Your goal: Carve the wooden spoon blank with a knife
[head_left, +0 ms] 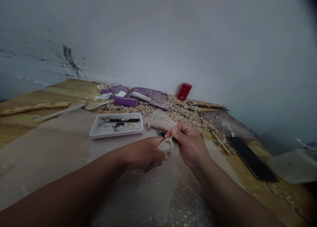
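Forearms (81,177), left fingers (157,157) gripping pale oval piece (165,146), right fingers (181,136) pinching thin rod (171,138) at its edge

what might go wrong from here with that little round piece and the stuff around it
The thin light rod pinched in the right hand points at the pale round piece, close to the left hand holding it, so a slip might catch those fingers.
The white tray sits just beyond the left forearm; a careless swing might knock it.
A small part, if dropped, could be hard to find among the wood shavings behind.
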The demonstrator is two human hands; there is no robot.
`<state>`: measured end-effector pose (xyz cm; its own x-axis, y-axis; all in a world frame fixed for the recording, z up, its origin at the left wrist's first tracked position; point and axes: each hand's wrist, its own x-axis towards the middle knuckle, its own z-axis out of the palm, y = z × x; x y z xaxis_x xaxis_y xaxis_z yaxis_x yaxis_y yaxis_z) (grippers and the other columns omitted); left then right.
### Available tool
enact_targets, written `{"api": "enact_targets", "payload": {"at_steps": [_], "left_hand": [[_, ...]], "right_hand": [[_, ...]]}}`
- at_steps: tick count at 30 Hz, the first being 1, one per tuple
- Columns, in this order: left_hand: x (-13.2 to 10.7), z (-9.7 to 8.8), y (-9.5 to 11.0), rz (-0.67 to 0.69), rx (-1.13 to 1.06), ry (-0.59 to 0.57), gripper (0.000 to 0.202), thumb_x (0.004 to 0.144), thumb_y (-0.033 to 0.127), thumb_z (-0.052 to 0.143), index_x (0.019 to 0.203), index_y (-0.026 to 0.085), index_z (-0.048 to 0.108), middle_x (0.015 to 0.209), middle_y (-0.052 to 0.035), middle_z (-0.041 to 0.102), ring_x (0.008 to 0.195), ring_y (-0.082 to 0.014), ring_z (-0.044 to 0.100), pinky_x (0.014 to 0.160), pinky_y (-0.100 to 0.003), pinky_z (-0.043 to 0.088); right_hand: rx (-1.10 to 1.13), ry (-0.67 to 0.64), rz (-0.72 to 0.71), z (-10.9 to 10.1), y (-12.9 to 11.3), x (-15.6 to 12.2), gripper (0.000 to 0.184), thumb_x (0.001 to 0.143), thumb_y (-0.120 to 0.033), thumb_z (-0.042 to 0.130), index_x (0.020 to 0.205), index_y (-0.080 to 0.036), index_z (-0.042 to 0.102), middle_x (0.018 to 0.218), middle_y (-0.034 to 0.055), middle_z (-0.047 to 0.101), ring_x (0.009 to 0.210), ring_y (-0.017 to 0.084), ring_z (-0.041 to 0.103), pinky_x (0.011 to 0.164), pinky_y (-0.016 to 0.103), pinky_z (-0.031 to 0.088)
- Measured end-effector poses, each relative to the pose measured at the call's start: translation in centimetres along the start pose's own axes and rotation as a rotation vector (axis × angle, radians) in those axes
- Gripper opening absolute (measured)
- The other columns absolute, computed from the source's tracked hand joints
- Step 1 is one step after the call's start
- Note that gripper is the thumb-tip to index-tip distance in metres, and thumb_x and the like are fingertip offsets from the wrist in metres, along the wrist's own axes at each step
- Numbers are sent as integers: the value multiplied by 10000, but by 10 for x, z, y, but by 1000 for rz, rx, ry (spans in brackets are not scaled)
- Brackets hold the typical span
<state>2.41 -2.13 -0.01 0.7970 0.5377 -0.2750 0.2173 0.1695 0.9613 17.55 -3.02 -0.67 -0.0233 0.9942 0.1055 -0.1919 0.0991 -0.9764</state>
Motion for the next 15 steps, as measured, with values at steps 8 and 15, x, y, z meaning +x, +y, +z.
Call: {"api": "enact_targets", "payload": {"at_steps": [8, 15], "left_hand": [[3, -2, -2, -11, 53, 62, 121, 719, 236, 449, 803, 207, 367, 520, 84, 355, 352, -42, 302, 316, -159, 274], [4, -2, 2, -14, 49, 105, 204, 722, 240, 439, 912, 196, 378, 489, 95, 363, 324, -48, 305, 304, -165, 270]], "right_hand": [[-139, 31, -214, -11, -11, 4, 140, 734, -266, 559, 631, -190, 503, 645, -10, 600, 689, 144, 584, 693, 307, 439], [-671, -111, -574, -4, -1, 4, 99, 763, -203, 522, 665, -199, 529, 803, 10, 561, 787, 136, 531, 731, 292, 402]]}}
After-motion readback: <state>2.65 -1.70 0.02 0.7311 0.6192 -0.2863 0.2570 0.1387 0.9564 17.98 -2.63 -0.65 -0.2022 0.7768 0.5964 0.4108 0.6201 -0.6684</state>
